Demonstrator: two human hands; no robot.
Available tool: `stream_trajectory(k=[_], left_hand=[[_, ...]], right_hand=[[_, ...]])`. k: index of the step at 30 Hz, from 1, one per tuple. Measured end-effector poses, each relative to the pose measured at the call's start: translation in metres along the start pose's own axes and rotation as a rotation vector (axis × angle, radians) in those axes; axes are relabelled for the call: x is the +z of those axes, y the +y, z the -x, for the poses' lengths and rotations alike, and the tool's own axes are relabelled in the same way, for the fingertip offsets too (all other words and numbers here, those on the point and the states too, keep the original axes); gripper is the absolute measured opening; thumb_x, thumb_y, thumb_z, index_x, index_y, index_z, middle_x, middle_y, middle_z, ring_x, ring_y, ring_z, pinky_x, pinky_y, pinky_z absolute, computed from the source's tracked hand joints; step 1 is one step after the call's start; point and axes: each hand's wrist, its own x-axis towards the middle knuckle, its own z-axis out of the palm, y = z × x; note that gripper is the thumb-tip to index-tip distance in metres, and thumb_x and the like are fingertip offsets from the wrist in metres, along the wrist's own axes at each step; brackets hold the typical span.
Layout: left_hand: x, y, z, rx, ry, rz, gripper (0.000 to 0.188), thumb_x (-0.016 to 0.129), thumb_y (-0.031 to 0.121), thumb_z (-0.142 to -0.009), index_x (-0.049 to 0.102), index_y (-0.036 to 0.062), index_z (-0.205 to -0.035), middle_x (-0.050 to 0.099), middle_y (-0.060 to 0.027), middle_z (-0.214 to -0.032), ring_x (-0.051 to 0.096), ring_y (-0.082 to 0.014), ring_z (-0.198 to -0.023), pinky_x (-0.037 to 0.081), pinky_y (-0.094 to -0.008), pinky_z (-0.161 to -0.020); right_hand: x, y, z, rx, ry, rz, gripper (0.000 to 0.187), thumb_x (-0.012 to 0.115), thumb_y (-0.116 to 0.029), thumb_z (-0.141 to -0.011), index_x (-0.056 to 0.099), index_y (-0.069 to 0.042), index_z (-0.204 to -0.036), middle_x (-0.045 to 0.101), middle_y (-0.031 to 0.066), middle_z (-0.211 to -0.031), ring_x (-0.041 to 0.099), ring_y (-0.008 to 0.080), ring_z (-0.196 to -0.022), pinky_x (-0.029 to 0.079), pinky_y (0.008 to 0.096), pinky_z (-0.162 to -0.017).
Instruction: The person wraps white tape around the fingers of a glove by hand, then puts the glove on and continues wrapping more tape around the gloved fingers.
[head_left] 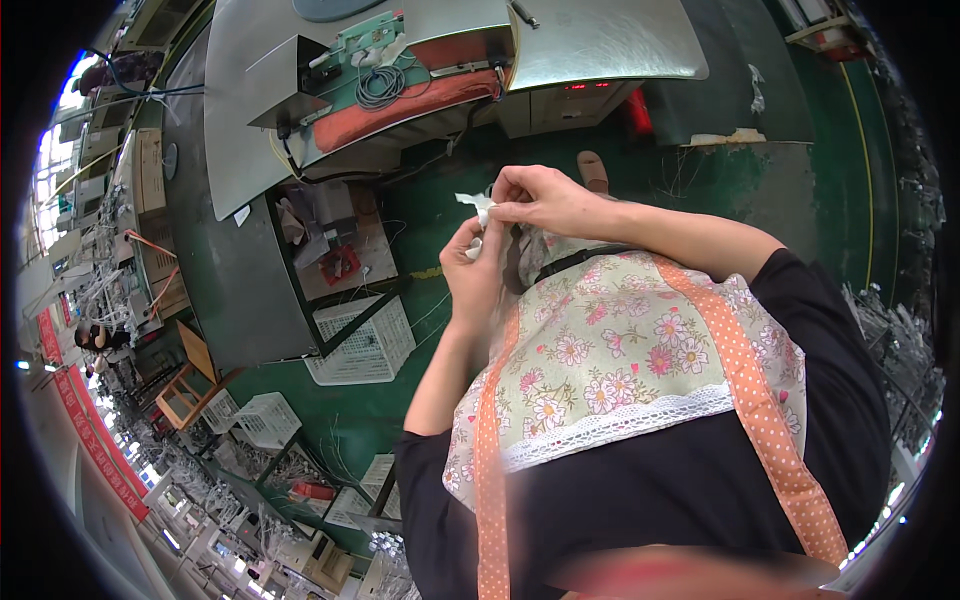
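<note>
A small crumpled white piece [480,205], thin like tissue or tape, is pinched between my two hands in front of the apron. My left hand [470,265] comes up from below with its fingers curled round the lower part of it. From the right, my right hand [545,203] pinches its upper part between thumb and fingertips. One end of the white piece sticks out to the left, past my fingers. Its exact kind cannot be made out, and my fingers hide part of it.
Ahead stands a metal-topped workbench [600,40] with a coiled grey cable [380,88] and a red padded edge [400,112]. A white plastic crate [365,345] sits on the green floor at the left, below a dark table [235,290]. A slipper [593,172] lies beyond my right hand.
</note>
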Motion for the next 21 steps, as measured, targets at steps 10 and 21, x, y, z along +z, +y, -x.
stream_trajectory(k=[10,21], left_hand=[[0.013,-0.018,-0.004,0.210,0.047,-0.169,0.008,0.064,0.007,-0.090,0.062,0.0006,-0.086,0.053,0.0059,-0.068,0.042,-0.0007,-0.062,0.033,-0.0193,-0.053],[0.015,-0.021,0.008,0.079,0.043,-0.005,0.016,0.061,0.014,-0.094,0.057,0.0033,-0.083,0.061,0.0012,-0.074,0.041,0.0003,-0.056,0.032,-0.0181,-0.051]], right_hand=[[0.005,0.001,0.005,0.062,0.154,0.053,0.014,0.058,-0.014,-0.093,0.059,0.000,-0.093,0.060,0.0059,-0.078,0.055,0.0118,-0.070,0.048,0.0323,-0.065],[-0.013,0.019,-0.007,-0.250,0.067,0.507,0.016,0.059,-0.018,-0.091,0.056,-0.002,-0.091,0.062,0.0140,-0.082,0.062,0.0322,-0.078,0.048,0.0408,-0.068]])
